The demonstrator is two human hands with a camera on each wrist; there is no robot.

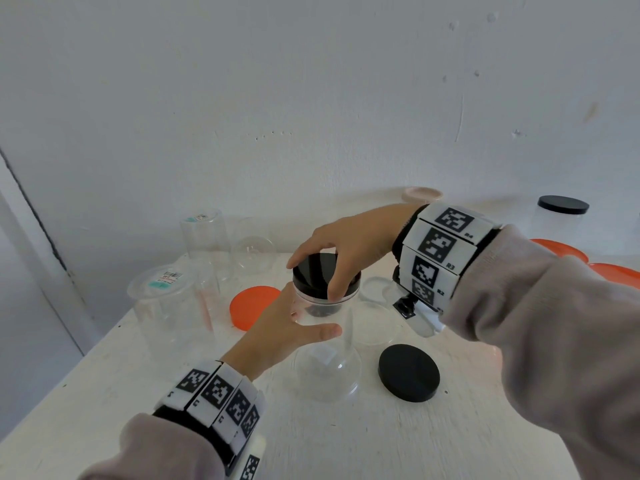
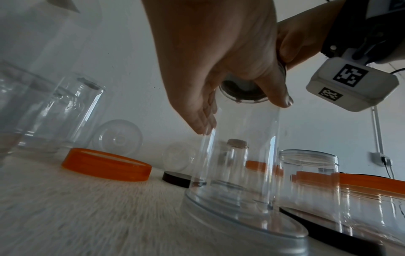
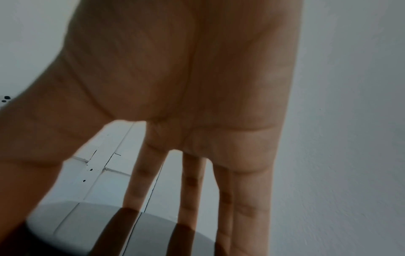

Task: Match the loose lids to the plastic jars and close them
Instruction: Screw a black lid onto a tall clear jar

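Gripping black lid [image 1: 320, 271], fingertips perhaps hidden.

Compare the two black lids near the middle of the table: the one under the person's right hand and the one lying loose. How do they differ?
The gripped black lid sits on top of a clear jar, raised off the table; the loose black lid lies flat on the table. The right hand grips the first at its rim, while the left hand steadies the jar; nothing touches the second. Both are round and black.
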